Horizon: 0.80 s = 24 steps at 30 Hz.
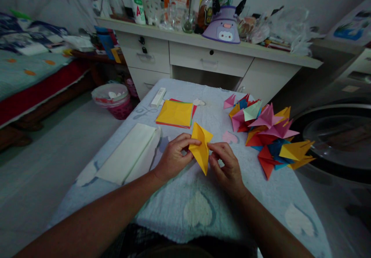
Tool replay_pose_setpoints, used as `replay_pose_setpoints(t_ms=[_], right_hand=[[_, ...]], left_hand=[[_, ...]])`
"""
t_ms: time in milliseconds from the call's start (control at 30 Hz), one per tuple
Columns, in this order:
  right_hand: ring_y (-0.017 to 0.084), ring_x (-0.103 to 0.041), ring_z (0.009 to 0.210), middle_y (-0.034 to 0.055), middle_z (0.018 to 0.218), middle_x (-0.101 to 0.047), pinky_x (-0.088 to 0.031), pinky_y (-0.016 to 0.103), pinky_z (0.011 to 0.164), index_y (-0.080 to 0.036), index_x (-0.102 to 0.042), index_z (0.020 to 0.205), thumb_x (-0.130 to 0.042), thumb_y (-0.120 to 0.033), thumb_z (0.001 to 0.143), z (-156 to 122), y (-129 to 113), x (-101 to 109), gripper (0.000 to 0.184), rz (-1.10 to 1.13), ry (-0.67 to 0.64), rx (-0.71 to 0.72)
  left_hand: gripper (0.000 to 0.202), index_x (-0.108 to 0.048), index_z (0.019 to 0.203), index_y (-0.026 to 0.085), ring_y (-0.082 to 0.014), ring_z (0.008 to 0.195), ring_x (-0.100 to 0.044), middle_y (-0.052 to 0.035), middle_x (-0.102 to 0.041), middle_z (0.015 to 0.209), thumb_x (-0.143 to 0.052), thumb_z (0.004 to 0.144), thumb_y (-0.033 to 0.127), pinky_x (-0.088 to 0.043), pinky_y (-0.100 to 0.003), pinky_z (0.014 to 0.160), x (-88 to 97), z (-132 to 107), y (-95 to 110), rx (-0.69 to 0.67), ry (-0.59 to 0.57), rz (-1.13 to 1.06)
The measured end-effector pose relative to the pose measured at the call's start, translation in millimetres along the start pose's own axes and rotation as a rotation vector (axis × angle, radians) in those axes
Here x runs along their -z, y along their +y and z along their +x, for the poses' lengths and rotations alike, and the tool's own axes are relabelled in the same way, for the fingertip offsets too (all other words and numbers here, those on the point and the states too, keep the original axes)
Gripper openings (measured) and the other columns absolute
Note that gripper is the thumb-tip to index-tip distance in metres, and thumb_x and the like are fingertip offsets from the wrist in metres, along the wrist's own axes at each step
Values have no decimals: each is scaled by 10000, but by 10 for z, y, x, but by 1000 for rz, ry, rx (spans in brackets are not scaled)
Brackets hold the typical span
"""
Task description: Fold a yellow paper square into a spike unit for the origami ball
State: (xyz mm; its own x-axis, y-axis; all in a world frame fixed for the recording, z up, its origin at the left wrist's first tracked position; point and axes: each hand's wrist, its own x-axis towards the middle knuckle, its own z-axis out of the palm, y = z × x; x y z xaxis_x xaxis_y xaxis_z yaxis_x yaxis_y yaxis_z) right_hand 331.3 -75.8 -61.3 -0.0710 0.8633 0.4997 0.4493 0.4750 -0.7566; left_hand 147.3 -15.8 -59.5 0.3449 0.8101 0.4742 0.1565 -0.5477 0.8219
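A partly folded sheet of yellow origami paper (202, 150) is held above the cloth, its long point tilted downward. My left hand (175, 153) pinches it from the left, fingers in front and thumb below. At its right edge, my right hand (227, 167) has thumb and fingertips curled together on the paper. Just behind lies a stack of square coloured paper (174, 113), yellow on top. To the right is a pile of folded paper pieces (268, 121) in pink, red, yellow, blue and pale green.
A heart-patterned cloth (199, 209) covers the table. On its left lie a folded white paper (130, 151) and a small white box (158, 97). Behind stands a cluttered white desk (191, 45). A pink bin (116, 102) is at left, a front-loading washing machine (344, 107) at right.
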Motion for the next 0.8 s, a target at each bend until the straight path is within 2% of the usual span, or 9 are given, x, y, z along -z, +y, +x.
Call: replay_pose_setpoints(t_ms=[400,600,800], right_hand=[[164,-560,856,36,955,-538,-485,296,686,-355,-609,1238,-497,-105,890,16,27,-10,442,-33,16,34],[157,-563,862,29,935,-539,-478,299,715,-350,-650,1188,-515,-102,893,28,24,2,408,-13,20,63],[155,-564,842,28,912,-531,-470,294,693,-324,-679,1117,-497,-129,915,30,37,16,335,32,-6,55]], left_hand=[[312,-680,917,199,-115,844,-593,-12,-598,907,-558,720,-10,-463,-210,722,-12,-16,-5,7,-51,-72],[287,-599,953,190,-118,790,-592,-3,-597,898,-584,717,27,-470,-229,716,-45,-45,-58,84,-55,-192],[343,-677,966,210,-116,827,-563,1,-558,875,-576,716,-2,-446,-226,731,-12,-27,-28,-38,-113,-89]])
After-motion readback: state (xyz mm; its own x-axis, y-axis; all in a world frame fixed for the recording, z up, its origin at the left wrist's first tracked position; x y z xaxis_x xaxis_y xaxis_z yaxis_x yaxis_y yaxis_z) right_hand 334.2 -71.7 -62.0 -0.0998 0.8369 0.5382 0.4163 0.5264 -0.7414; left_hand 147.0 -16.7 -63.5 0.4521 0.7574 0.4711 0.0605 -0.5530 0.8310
